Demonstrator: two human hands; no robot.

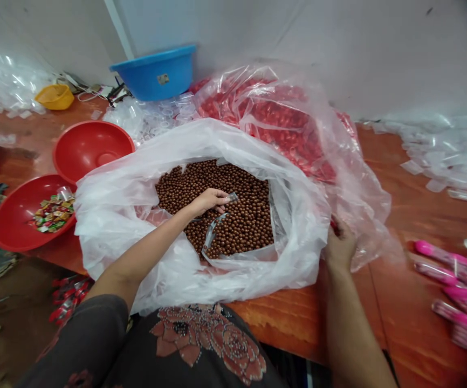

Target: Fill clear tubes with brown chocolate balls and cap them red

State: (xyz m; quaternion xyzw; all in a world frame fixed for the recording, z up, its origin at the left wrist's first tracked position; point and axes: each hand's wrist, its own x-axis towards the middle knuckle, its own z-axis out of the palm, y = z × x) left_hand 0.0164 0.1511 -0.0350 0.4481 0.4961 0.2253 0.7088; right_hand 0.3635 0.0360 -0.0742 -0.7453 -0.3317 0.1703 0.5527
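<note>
A large white plastic bag (112, 178) lies wide open on the table, filled with small round brown balls (241, 223) that look like chocolate candies. My left hand (211, 200) reaches over the balls, its fingers closed on a small clear plastic container (232, 198). Clear plastic film of the bag's lining cuts across the balls just below that hand. At the bag's right edge is my right hand (341, 245), fingers curled and partly hidden; a bit of red shows at the fingertips, too small to name.
Two red bowls (91, 143) stand at left, the nearer holding wrapped candies (53, 213). Behind are a blue basin (156, 73), a yellow bowl (54, 97) and a clear bag of red pieces (277, 118). Pink-capped tubes (455, 280) and clear plastic pieces (452, 153) lie right.
</note>
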